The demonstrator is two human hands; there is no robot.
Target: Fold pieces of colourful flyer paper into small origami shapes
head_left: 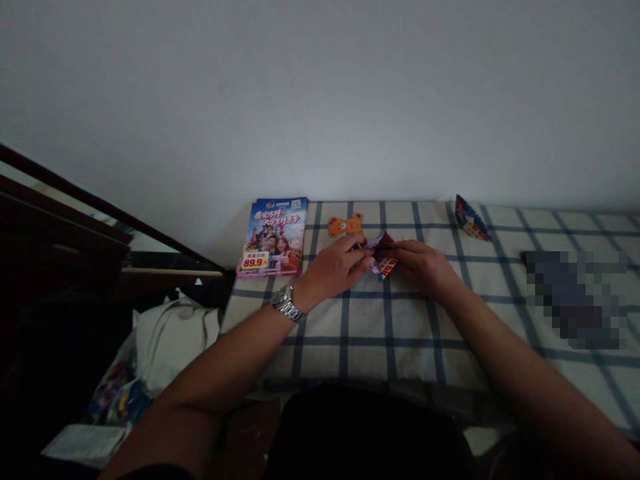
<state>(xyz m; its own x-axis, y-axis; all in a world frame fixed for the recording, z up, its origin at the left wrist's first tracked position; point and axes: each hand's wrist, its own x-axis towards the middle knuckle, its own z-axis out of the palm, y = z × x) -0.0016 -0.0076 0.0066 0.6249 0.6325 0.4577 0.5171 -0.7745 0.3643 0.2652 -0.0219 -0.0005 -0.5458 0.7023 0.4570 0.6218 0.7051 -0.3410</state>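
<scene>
A small folded piece of coloured printed paper [383,257] lies on the checked tablecloth [400,320], held between both hands. My left hand [337,267], with a metal watch [287,303] on its wrist, pinches the paper's left side. My right hand [423,267] has its fingers closed on the paper's right side. Both hands rest on the cloth near the far edge of the table.
A stack of colourful leaflets [274,237] lies at the table's far left corner. An orange bear-shaped cutout [346,225] sits just beyond the hands. Another folded paper piece [470,219] stands at the far right. A blurred dark patch [575,297] is on the right. Bags and clutter [165,340] lie left of the table.
</scene>
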